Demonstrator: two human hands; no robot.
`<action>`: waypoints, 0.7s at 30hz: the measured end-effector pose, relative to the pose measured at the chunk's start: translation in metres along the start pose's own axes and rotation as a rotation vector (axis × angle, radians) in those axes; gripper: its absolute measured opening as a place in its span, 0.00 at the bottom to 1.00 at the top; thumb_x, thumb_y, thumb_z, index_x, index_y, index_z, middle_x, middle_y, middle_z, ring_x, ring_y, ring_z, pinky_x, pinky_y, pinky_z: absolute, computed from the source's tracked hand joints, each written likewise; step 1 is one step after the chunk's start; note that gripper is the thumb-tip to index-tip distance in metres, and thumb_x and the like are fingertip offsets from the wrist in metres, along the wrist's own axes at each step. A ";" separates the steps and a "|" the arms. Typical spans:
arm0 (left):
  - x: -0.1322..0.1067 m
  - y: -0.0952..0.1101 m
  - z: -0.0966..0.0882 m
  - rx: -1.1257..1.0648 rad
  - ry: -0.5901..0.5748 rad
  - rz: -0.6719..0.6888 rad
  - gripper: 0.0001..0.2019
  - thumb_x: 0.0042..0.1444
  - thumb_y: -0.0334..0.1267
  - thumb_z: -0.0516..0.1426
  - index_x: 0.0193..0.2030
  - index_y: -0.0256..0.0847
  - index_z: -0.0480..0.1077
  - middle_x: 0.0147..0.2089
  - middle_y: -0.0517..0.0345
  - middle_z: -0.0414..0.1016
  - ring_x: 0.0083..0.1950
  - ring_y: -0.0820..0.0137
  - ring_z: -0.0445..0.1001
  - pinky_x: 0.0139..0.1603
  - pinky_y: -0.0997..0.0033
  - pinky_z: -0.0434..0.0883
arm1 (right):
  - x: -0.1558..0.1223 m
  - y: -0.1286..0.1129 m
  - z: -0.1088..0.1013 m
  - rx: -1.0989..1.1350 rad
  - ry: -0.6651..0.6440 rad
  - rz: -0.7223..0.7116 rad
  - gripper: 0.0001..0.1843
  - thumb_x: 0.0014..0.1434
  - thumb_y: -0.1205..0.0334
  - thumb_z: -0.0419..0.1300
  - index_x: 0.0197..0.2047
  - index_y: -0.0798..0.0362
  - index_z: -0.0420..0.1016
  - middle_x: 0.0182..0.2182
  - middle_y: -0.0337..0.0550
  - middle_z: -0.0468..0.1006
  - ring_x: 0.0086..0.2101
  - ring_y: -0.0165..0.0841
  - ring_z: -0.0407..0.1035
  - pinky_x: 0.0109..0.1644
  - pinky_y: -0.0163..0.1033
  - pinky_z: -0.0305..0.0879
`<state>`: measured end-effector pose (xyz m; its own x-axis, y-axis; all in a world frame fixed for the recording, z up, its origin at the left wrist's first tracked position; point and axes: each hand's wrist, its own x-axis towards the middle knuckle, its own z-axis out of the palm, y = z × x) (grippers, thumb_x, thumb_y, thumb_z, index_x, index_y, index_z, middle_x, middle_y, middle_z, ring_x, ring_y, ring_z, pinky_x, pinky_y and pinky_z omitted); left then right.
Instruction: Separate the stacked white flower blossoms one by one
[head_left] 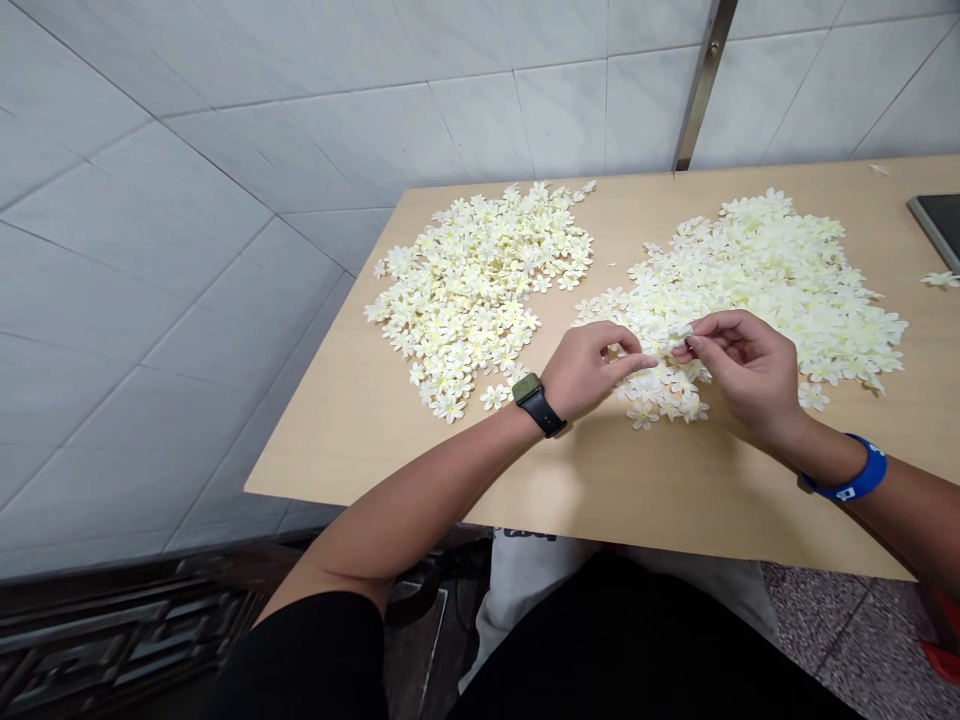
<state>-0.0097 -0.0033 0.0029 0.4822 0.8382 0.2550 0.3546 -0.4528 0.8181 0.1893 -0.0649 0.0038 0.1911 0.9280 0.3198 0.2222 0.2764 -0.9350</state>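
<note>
Two heaps of small cream-white fabric flowers lie on a light wooden table (360, 420). The left heap (480, 285) is spread flat; the right heap (780, 280) is thicker. My left hand (589, 368), with a black watch on the wrist, and my right hand (742, 370), with a blue wristband, meet over the near edge of the right heap. Both pinch one white flower (670, 343) between their fingertips, just above the pile.
A dark flat device (939, 225) lies at the table's right edge, with a loose flower (939, 279) beside it. A white tiled wall runs behind and to the left of the table. A metal strip (701, 80) stands against the wall.
</note>
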 end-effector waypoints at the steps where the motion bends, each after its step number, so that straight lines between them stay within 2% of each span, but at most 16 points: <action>1: 0.000 0.000 0.000 0.009 0.015 0.051 0.15 0.57 0.51 0.66 0.37 0.40 0.79 0.41 0.53 0.81 0.40 0.70 0.74 0.37 0.72 0.68 | -0.001 0.001 0.000 -0.011 -0.009 -0.025 0.03 0.62 0.61 0.66 0.38 0.47 0.76 0.32 0.41 0.80 0.34 0.37 0.80 0.41 0.45 0.80; 3: -0.002 0.002 -0.002 -0.019 0.042 0.125 0.17 0.57 0.51 0.66 0.46 0.41 0.80 0.49 0.50 0.79 0.43 0.69 0.75 0.36 0.73 0.68 | -0.003 0.004 -0.001 -0.059 -0.030 -0.076 0.01 0.63 0.62 0.65 0.39 0.47 0.77 0.35 0.42 0.82 0.36 0.37 0.80 0.43 0.45 0.79; 5: -0.003 0.005 -0.002 -0.048 0.049 0.198 0.20 0.56 0.51 0.67 0.50 0.42 0.79 0.52 0.49 0.78 0.44 0.69 0.76 0.36 0.73 0.69 | -0.004 0.006 -0.002 -0.146 -0.063 -0.134 0.02 0.63 0.62 0.64 0.39 0.46 0.78 0.36 0.42 0.83 0.37 0.38 0.80 0.45 0.47 0.79; 9: -0.006 0.006 0.000 -0.016 0.052 0.352 0.10 0.62 0.40 0.63 0.48 0.43 0.81 0.49 0.49 0.80 0.47 0.68 0.78 0.47 0.69 0.73 | -0.006 0.007 -0.003 -0.282 -0.129 -0.206 0.03 0.62 0.62 0.65 0.38 0.43 0.80 0.37 0.41 0.84 0.36 0.39 0.80 0.45 0.49 0.79; 12: -0.007 0.005 0.003 0.010 0.078 0.317 0.08 0.64 0.35 0.59 0.41 0.42 0.82 0.41 0.52 0.81 0.42 0.70 0.78 0.44 0.70 0.72 | -0.007 0.006 -0.002 -0.303 -0.135 -0.213 0.03 0.62 0.62 0.65 0.37 0.42 0.80 0.35 0.40 0.84 0.34 0.39 0.79 0.43 0.47 0.78; 17: -0.007 0.007 0.003 -0.007 0.084 0.212 0.04 0.59 0.35 0.64 0.34 0.40 0.81 0.34 0.56 0.79 0.35 0.73 0.74 0.37 0.72 0.68 | -0.006 0.003 0.000 -0.296 -0.168 -0.220 0.05 0.64 0.63 0.63 0.35 0.45 0.78 0.30 0.39 0.82 0.30 0.35 0.77 0.36 0.42 0.75; 21: -0.005 0.007 0.002 -0.040 0.086 0.139 0.13 0.56 0.45 0.68 0.27 0.39 0.77 0.30 0.58 0.76 0.31 0.74 0.68 0.34 0.72 0.64 | -0.004 0.004 0.000 -0.288 -0.174 -0.214 0.05 0.64 0.62 0.62 0.35 0.46 0.76 0.29 0.40 0.80 0.29 0.35 0.75 0.33 0.41 0.73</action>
<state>-0.0078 -0.0117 0.0064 0.4536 0.7917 0.4092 0.2556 -0.5555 0.7913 0.1893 -0.0673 -0.0012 -0.0481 0.8925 0.4485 0.5031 0.4095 -0.7610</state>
